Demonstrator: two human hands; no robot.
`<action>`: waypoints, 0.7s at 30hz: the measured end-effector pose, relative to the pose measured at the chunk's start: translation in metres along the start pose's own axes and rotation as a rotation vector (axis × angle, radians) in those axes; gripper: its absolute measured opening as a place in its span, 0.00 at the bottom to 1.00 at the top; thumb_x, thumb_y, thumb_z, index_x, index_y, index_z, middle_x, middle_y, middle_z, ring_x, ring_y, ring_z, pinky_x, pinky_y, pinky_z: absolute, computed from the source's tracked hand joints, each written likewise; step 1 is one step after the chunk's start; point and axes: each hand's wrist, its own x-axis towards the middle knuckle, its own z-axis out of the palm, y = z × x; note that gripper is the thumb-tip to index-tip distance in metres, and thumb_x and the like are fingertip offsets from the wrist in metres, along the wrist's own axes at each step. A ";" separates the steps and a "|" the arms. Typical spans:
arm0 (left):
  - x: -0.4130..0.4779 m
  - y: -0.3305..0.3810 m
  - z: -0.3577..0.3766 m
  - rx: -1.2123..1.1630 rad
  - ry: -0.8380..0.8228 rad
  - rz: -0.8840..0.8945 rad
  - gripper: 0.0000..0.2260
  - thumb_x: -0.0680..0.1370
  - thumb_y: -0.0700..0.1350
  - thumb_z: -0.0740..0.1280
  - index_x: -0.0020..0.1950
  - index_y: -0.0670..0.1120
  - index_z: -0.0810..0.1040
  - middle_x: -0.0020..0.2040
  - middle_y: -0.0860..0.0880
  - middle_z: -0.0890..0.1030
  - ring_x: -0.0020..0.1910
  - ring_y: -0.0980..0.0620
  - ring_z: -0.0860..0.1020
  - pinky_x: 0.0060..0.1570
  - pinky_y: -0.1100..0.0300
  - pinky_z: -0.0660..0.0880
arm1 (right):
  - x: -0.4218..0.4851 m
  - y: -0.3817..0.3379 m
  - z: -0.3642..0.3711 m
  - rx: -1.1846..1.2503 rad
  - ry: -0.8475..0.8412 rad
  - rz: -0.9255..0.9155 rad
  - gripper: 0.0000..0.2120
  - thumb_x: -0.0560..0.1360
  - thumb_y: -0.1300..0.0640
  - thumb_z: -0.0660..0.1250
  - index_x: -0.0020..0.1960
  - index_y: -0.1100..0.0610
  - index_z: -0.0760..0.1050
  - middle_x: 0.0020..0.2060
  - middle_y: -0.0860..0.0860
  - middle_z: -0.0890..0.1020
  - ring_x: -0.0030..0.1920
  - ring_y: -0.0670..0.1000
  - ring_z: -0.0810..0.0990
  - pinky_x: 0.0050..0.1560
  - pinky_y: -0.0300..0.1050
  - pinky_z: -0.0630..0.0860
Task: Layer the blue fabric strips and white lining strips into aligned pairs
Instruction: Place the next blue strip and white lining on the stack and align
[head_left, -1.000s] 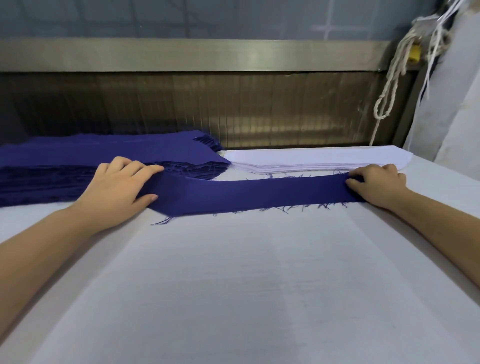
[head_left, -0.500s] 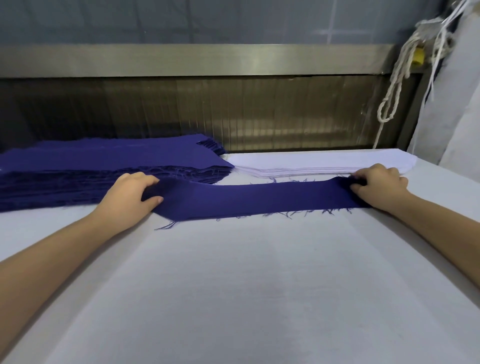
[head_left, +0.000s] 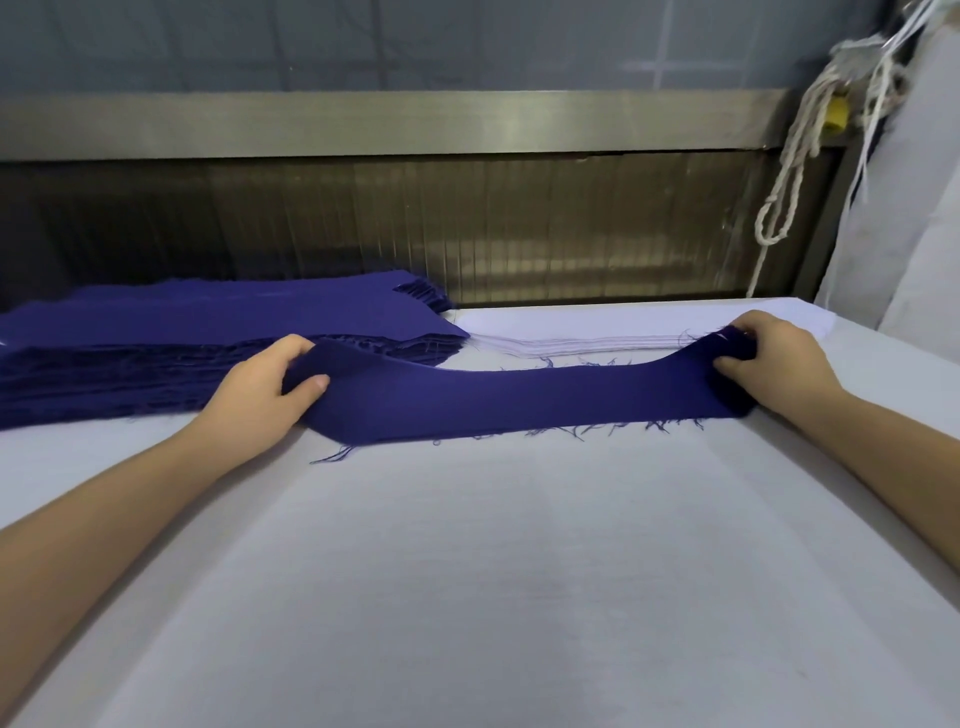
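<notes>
A blue fabric strip (head_left: 509, 397) with frayed edges stretches across the white table between both hands. My left hand (head_left: 260, 389) pinches its left end, thumb on top, and my right hand (head_left: 774, 364) grips its right end, which is bunched. Both ends are raised off the table and the middle sags. A thick stack of blue strips (head_left: 171, 348) lies behind my left hand. A low stack of white lining strips (head_left: 613, 332) lies behind the held strip, towards the right.
The white padded table (head_left: 493, 571) spreads out towards me. A metal machine housing (head_left: 415, 218) runs along the back edge. White ropes (head_left: 795, 171) hang at the back right beside a white cloth-covered panel (head_left: 914, 218).
Both hands have lifted the ends of the blue strip off the table. My left hand went from lying flat on the strip to pinching its end.
</notes>
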 end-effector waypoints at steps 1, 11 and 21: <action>0.000 -0.001 -0.001 -0.020 -0.002 -0.004 0.12 0.79 0.42 0.64 0.61 0.43 0.73 0.57 0.49 0.77 0.54 0.49 0.75 0.51 0.58 0.68 | 0.000 0.001 0.000 0.006 0.009 -0.001 0.16 0.72 0.63 0.69 0.59 0.63 0.73 0.53 0.61 0.79 0.53 0.61 0.75 0.48 0.46 0.67; 0.000 -0.002 0.001 -0.504 -0.063 -0.142 0.09 0.73 0.37 0.71 0.47 0.51 0.81 0.40 0.58 0.84 0.39 0.60 0.82 0.34 0.71 0.75 | 0.003 0.006 0.000 0.074 0.053 -0.059 0.06 0.75 0.62 0.66 0.47 0.65 0.79 0.41 0.60 0.81 0.42 0.56 0.72 0.42 0.45 0.64; 0.002 -0.006 0.004 -0.651 0.007 -0.233 0.07 0.74 0.36 0.70 0.45 0.48 0.81 0.40 0.54 0.85 0.39 0.54 0.83 0.36 0.63 0.79 | 0.004 0.007 0.004 0.082 0.063 -0.068 0.09 0.78 0.64 0.60 0.52 0.66 0.78 0.46 0.62 0.81 0.44 0.57 0.72 0.45 0.45 0.65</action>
